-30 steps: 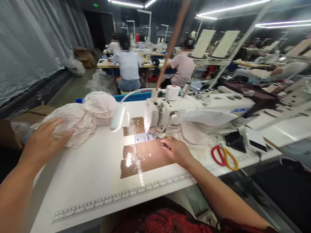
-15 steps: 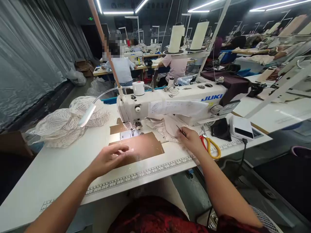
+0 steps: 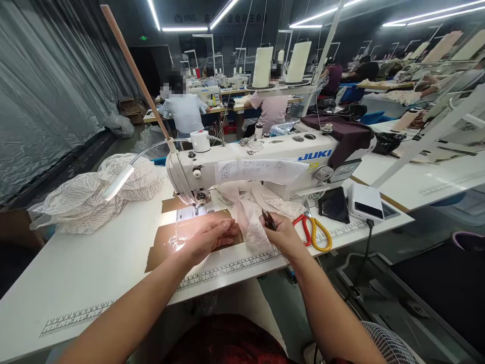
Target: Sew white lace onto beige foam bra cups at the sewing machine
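My right hand (image 3: 282,235) is closed around small dark thread snips (image 3: 269,220), their tips pointing up and to the left. Pale lace-trimmed fabric (image 3: 252,225) hangs down beside it; whether the fingers also pinch its edge I cannot tell. Just left of the fabric, my left hand (image 3: 214,236) reaches over the brown board (image 3: 162,247), fingers loosely stretched and nothing visible in them. Behind both hands stands a white sewing machine (image 3: 242,156), its needle area (image 3: 199,202) lit. More of the cloth lies under the machine's arm.
Red-and-yellow-handled scissors (image 3: 322,235) lie right of my right hand, near a black pouch (image 3: 333,205) and a white box (image 3: 366,202). Piled white lace (image 3: 94,194) rests at left under a lamp (image 3: 119,183). A printed ruler (image 3: 227,265) follows the table's front edge.
My left hand has moved right across the board towards the fabric. My right hand has drawn the fabric nearer, and the snips are turned more upright. The view has shifted slightly.
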Available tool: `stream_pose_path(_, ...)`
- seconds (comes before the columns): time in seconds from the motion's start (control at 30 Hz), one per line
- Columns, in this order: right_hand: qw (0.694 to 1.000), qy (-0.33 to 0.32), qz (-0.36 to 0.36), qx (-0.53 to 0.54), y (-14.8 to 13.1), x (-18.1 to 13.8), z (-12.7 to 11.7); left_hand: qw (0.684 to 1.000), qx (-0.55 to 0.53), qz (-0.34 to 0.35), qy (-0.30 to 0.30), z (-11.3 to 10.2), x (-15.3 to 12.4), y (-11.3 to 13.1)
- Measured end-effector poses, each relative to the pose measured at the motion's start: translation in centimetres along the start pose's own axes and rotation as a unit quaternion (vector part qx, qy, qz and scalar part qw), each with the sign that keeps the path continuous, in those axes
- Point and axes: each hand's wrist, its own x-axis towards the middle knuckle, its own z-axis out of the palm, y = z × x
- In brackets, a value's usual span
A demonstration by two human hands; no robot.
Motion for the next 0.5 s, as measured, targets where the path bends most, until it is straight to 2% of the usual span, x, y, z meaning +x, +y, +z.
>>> stream_pose_path(0.07,0.991,-0.080,0.015,0.102,-0.2,-1.0,1.5,0.996,-0.082,-0.025,0.002,0.8,1.1,-0.2)
stream_pose_path(0.13,0.974,-0.159,0.029,0.158,-0.3,-1.9,2.5,0.989,-0.139,-0.051,0.000,1.3,1.7,-0.6)
stream_pose_path(0.2,0.958,-0.223,0.050,0.175,-0.3,-2.7,2.7,0.984,-0.167,-0.057,-0.002,1.4,1.5,-1.0)
stream_pose_path(0.27,0.952,-0.253,0.061,0.162,0.0,-3.3,2.1,0.985,-0.163,-0.049,-0.009,1.2,0.3,-1.3)
stream_pose_path(0.33,0.960,-0.233,0.050,0.149,0.5,-3.7,1.2,0.990,-0.132,-0.043,-0.028,0.8,-1.7,-1.4)
stream_pose_path(0.5,0.979,-0.122,0.075,0.148,2.1,-3.6,0.0,0.984,-0.071,-0.071,-0.147,-1.3,-8.3,-1.3)
